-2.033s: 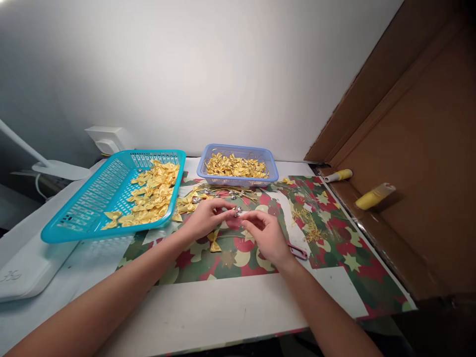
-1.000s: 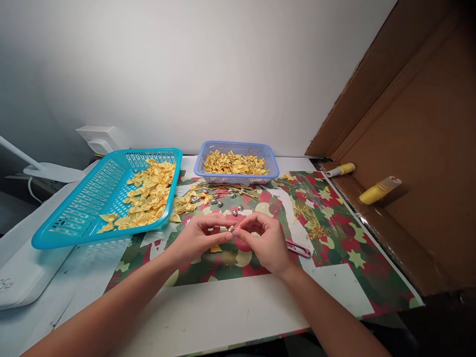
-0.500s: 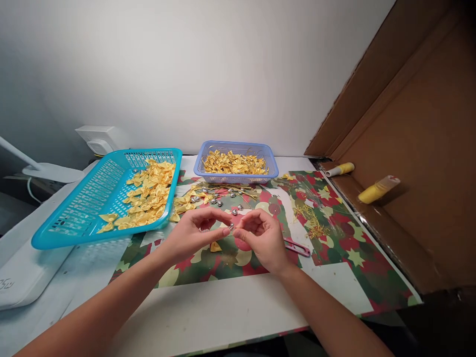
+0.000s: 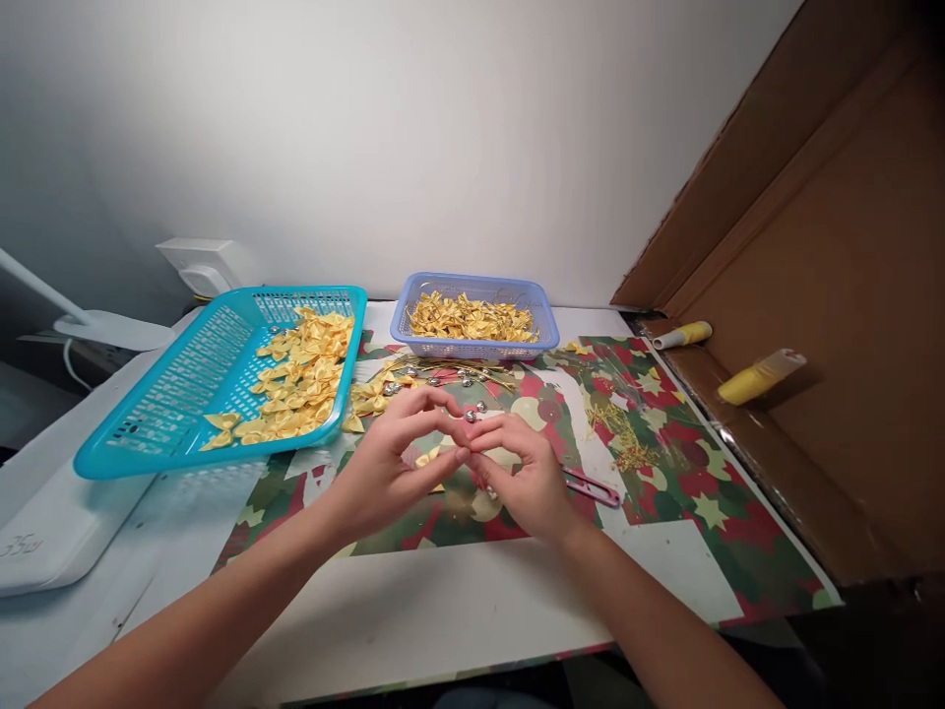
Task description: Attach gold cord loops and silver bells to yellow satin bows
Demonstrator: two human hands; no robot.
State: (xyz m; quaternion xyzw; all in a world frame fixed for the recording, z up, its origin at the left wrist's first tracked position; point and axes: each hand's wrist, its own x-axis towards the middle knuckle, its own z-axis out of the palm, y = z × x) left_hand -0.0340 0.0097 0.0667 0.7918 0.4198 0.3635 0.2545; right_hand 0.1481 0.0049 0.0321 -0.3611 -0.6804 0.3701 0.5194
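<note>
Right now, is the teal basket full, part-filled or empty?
The teal basket is part-filled: yellow bows heap along its right side; its floor shows farther left.

White device (image 4: 66, 534) — "35", last character unclear

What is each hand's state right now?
Left hand: fingers curled at the right's; whether holding anything cannot be told.
Right hand: fingers curled; grip likewise cannot be told.

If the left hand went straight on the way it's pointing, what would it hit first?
Most likely the right hand: the left hand points across at it, and their fingers look to be touching, though depth at the tips is hard to judge.
</note>
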